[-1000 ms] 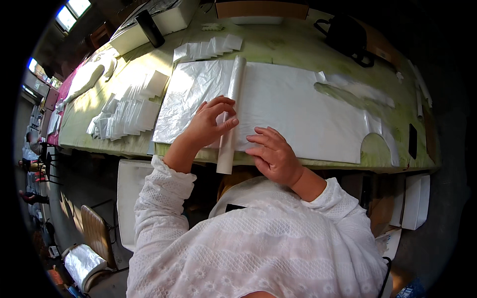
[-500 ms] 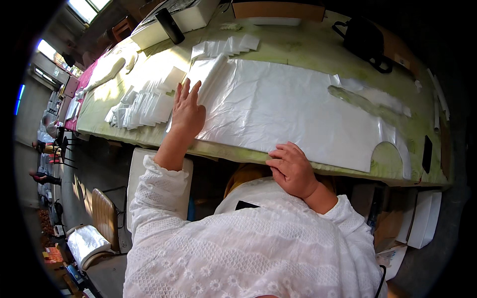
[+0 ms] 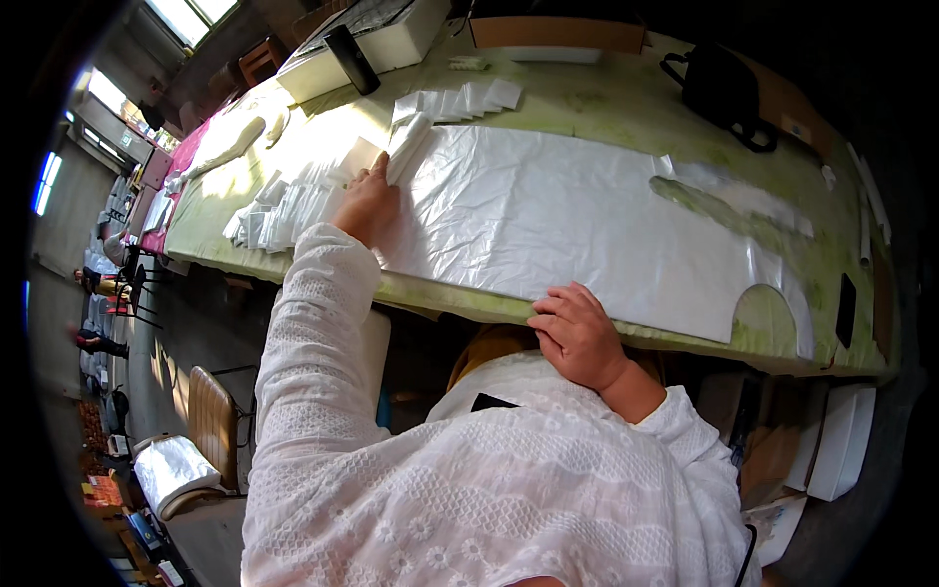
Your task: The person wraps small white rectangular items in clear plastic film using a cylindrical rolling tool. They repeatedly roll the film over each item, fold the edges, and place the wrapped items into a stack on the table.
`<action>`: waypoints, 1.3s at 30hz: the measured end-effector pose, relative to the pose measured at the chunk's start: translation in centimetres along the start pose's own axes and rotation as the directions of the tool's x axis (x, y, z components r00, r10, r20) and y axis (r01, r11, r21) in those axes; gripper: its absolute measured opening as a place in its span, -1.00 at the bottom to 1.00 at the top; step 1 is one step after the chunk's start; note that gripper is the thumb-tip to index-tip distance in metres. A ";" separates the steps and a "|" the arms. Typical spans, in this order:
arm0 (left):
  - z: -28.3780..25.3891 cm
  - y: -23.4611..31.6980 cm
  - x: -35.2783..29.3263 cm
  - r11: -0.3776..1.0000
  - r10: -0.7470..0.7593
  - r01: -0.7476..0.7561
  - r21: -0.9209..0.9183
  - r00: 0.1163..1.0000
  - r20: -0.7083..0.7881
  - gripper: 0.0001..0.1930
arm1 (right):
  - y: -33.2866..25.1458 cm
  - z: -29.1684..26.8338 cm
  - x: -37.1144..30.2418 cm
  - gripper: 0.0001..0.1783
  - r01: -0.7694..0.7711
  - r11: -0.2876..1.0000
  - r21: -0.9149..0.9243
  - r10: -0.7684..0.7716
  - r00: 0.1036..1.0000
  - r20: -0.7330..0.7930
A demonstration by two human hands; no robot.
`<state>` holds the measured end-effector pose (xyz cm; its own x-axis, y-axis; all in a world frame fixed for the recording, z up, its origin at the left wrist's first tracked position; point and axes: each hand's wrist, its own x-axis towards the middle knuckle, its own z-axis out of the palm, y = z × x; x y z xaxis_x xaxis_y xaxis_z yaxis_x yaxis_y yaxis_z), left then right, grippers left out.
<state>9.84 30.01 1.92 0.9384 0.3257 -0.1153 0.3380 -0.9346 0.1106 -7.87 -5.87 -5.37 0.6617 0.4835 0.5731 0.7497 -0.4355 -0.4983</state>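
Note:
A translucent white plastic bag (image 3: 548,215) lies flat along the table, with handle loops and a cut-out at its right end. Its left end is turned over into a narrow fold (image 3: 409,147). My left hand (image 3: 370,207) is at that fold, fingers closed on its left edge; part of the grip is hidden by the hand. My right hand (image 3: 582,338) hovers at the bag's near edge, by the table rim, with fingers loosely bent, the thumb apart and nothing held. Beyond my left hand lie several small folded white plastic packets (image 3: 298,210).
More folded packets (image 3: 460,101) lie behind the bag. A black cylinder (image 3: 352,61) stands beside a white foam box (image 3: 416,39) at the back left. A black bag (image 3: 724,93) sits at the back right, and a dark phone-like slab (image 3: 846,310) at the right edge. A chair (image 3: 213,426) stands lower left.
My left hand has come down from a raised, spread position onto the folded left end, its forearm reaching farther forward. My right hand has barely moved. The whole view has shifted slightly.

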 end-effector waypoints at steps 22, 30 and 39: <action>7.1 17.6 -12.9 -0.065 0.417 0.235 -0.970 0.889 0.187 -0.05 | -2.6 -2.3 0.3 0.01 -0.712 0.218 0.668 0.652 0.615 0.443; 6.6 20.7 -8.3 0.000 0.307 0.229 -0.973 0.926 0.218 -0.09 | -2.1 -4.7 -0.2 -0.14 -0.691 0.084 0.718 0.608 0.607 0.512; 7.6 21.2 -3.7 -0.415 0.414 0.413 -0.811 0.879 0.236 -0.34 | -0.9 -10.0 -6.4 -0.13 -0.714 -0.055 0.698 0.471 0.598 0.648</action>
<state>12.96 7.87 -2.81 0.9481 -0.1342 -0.2883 0.3053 0.6381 0.7068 -12.82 -16.18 -2.03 0.7547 0.5761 -0.3140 -0.5076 0.2094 -0.8357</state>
